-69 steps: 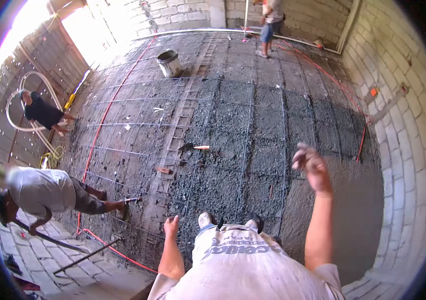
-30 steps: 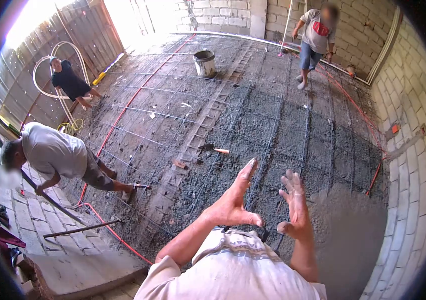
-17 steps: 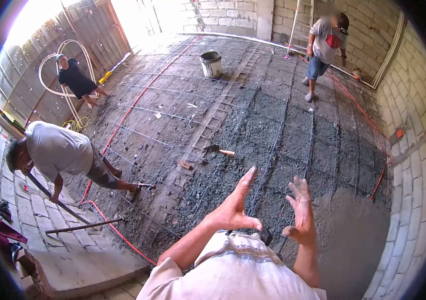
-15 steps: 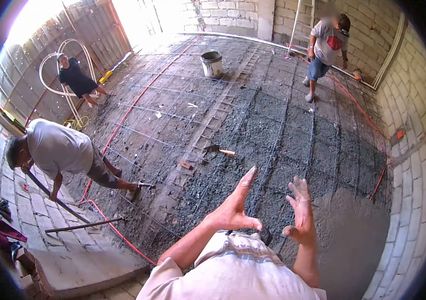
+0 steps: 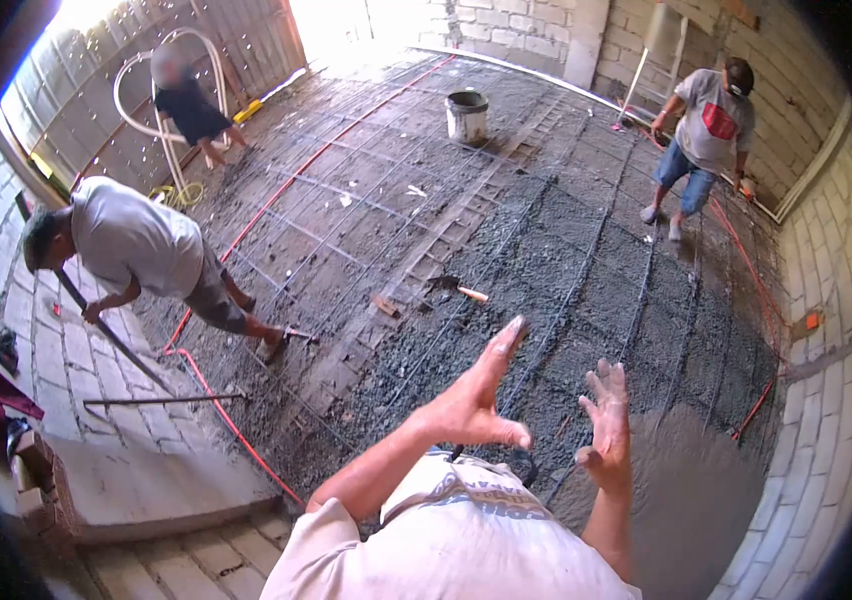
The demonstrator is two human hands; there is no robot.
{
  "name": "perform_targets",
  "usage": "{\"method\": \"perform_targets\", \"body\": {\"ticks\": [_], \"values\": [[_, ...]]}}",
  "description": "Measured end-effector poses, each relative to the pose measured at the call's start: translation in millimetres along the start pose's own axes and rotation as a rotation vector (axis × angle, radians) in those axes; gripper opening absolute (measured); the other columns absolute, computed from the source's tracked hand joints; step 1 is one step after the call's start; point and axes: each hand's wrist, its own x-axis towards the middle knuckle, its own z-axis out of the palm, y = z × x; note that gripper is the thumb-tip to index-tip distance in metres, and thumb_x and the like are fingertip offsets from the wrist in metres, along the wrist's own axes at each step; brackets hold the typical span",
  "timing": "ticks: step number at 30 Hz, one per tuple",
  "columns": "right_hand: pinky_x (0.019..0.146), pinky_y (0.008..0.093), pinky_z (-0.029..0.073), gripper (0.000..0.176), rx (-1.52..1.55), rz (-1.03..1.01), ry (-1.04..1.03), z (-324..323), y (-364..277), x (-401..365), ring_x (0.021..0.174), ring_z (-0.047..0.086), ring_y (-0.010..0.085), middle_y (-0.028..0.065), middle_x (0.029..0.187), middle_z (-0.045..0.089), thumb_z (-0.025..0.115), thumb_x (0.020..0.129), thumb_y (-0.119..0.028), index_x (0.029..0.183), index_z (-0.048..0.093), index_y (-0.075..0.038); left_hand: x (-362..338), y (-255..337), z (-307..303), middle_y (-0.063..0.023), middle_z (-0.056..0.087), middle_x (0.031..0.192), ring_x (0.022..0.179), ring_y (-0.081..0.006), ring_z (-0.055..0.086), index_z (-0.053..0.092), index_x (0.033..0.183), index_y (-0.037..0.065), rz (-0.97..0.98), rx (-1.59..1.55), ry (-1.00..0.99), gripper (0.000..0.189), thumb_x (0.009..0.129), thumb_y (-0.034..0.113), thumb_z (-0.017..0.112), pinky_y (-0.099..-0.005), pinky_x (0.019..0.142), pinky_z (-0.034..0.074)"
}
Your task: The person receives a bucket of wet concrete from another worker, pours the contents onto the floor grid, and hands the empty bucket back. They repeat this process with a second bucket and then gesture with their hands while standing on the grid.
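My left hand is held out in front of my chest, fingers stretched and thumb apart. Facing it, my right hand is raised with its fingers spread and its fingertips grey with dust. Nothing is in either hand, and a gap separates them. Beneath them lies dark gravel crossed by a grid of steel bars. Smooth wet concrete covers the floor to the right of my right hand. Beyond my left hand, a tool with a wooden handle and dark head rests on the gravel.
A stained bucket stands farther back. Red tubing runs along the floor. At left, a bent-over person holds a dark pole. Another person is at the back right by a ladder, a third person at the back left.
My view has turned slightly, shifting much of the room rightward. Both hands stay raised and apart. The left person's pole is now more upright, and the back-right person's legs have changed position.
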Motion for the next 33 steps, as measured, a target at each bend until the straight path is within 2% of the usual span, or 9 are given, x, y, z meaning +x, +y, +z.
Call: {"method": "perform_targets", "body": {"ticks": [5,9,11,13,15,26,30,32,33], "values": [[0.099,0.0596,0.022,0.12,-0.003,0.066,-0.081,10.1,10.5,15.7,0.13,0.021,0.0402,0.0181,0.144,0.017,0.067,0.052,-0.072,0.142,0.011,-0.014,-3.6,18.4,-34.3,-0.025,0.008,0.143,0.134,-0.0345,0.007,0.005,0.139,-0.001,0.097,0.071,0.147,0.129,0.049,0.055,0.08,-0.0432,0.108,0.011],[0.099,0.0603,0.023,0.121,-0.03,0.045,-0.174,25.4,15.0,34.5,0.129,0.023,0.0407,0.0166,0.144,0.019,0.067,0.051,-0.072,0.141,0.013,-0.014,-28.1,27.2,-76.0,-0.0173,0.003,0.147,0.135,-0.0301,0.007,-0.001,0.141,0.006,0.195,0.136,0.294,0.136,0.044,0.047,0.085,-0.0458,0.109,0.009],[0.099,0.0602,0.023,0.12,-0.05,0.038,-0.215,33.5,12.6,40.7,0.129,0.023,0.0405,0.0162,0.144,0.019,0.067,0.051,-0.072,0.141,0.014,-0.014,-51.2,23.7,-104.1,-0.0146,0.006,0.147,0.135,-0.0299,0.012,0.004,0.142,0.014,0.266,0.162,0.463,0.13,0.046,0.048,0.084,-0.0526,0.104,0.02],[0.098,0.06,0.024,0.118,-0.028,0.034,-0.246,41.6,12.6,47.9,0.129,0.024,0.0401,0.0158,0.143,0.02,0.069,0.051,-0.07,0.141,0.015,-0.015,-69.0,20.4,-127.4,-0.0158,0.011,0.147,0.134,-0.031,0.015,0.007,0.143,0.018,0.204,-0.055,0.856,0.123,0.05,0.052,0.081,-0.052,0.1,0.025],[0.098,0.06,0.024,0.118,-0.038,0.035,-0.252,44.5,14.9,48.9,0.129,0.024,0.0401,0.0159,0.143,0.02,0.069,0.051,-0.07,0.141,0.015,-0.015,-93.3,1.0,-149.3,-0.0169,0.011,0.146,0.134,-0.0337,0.016,0.008,0.143,0.022,0.169,-0.143,0.957,0.118,0.053,0.057,0.077,-0.0527,0.097,0.028],[0.098,0.0604,0.023,0.121,-0.08,0.057,-0.204,43.5,13.0,44.7,0.129,0.023,0.0406,0.0169,0.144,0.019,0.07,0.049,-0.07,0.141,0.014,-0.016,-69.4,-7.2,-140.3,-0.0182,0.01,0.146,0.133,-0.0376,0.014,0.006,0.143,0.021,0.108,-0.146,0.788,0.123,0.051,0.06,0.077,-0.056,0.099,0.024],[0.099,0.0591,0.023,0.123,-0.106,-0.058,-0.21,36.4,-29.2,51.0,0.13,0.023,0.0395,0.0182,0.144,0.017,0.071,0.048,-0.07,0.142,0.013,-0.016,-64.2,44.6,-136.7,-0.0187,0.016,0.145,0.132,-0.0373,0.019,0.006,0.143,0.015,0.367,-0.085,0.659,0.128,0.047,0.058,0.08,-0.0519,0.097,0.029],[0.099,0.0582,0.023,0.123,-0.115,-0.292,-0.239,41.0,-43.5,61.6,0.13,0.023,0.0379,0.0187,0.144,0.017,0.072,0.047,-0.069,0.142,0.014,-0.016,-61.8,53.4,-142.0,-0.0192,0.017,0.144,0.131,-0.0368,0.022,0.006,0.143,0.014,0.514,-0.066,0.609,0.128,0.048,0.057,0.08,-0.0494,0.096,0.032],[0.1,0.0559,0.024,0.122,-0.132,-0.341,-0.234,47.9,-46.5,69.3,0.131,0.023,0.0362,0.0185,0.144,0.017,0.073,0.048,-0.067,0.142,0.015,-0.016,-54.3,46.4,-152.4,-0.0174,0.016,0.145,0.131,-0.0347,0.023,0.009,0.142,0.017,0.469,-0.018,0.659,0.11,0.06,0.052,0.073,-0.0496,0.097,0.033]]}}
